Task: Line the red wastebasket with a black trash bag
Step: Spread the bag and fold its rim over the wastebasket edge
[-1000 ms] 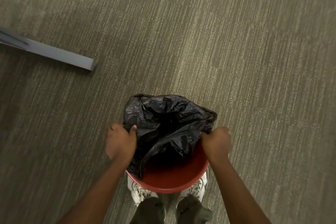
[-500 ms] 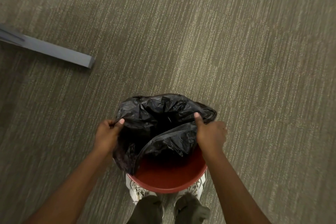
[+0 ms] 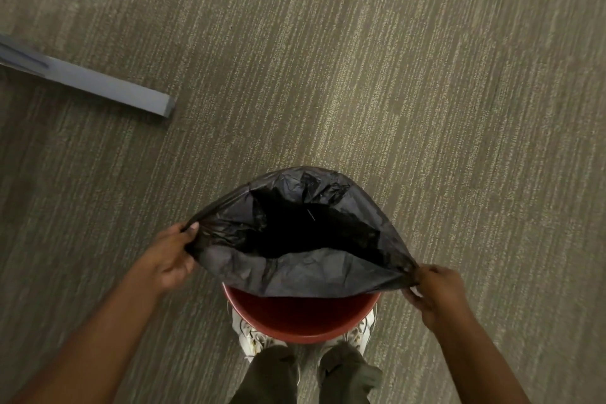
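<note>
our left hand [image 3: 167, 259] and right hand [image 3: 436, 292] pinch the trash bag [image 3: 295, 272] mouth wide above the wastebasket [image 3: 305, 318]; folding it over the rim remains.

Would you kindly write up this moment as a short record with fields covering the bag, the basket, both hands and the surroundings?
bag: black trash bag, mouth stretched wide open above the basket
basket: red wastebasket, near rim and inner wall bare, far side hidden by the bag
left hand: left hand pinching the bag's left edge
right hand: right hand pinching the bag's right edge
floor: striped carpet
other: grey bar lying on the carpet at upper left; white shoes beside the basket
lining state: not yet folded over the near rim
</note>
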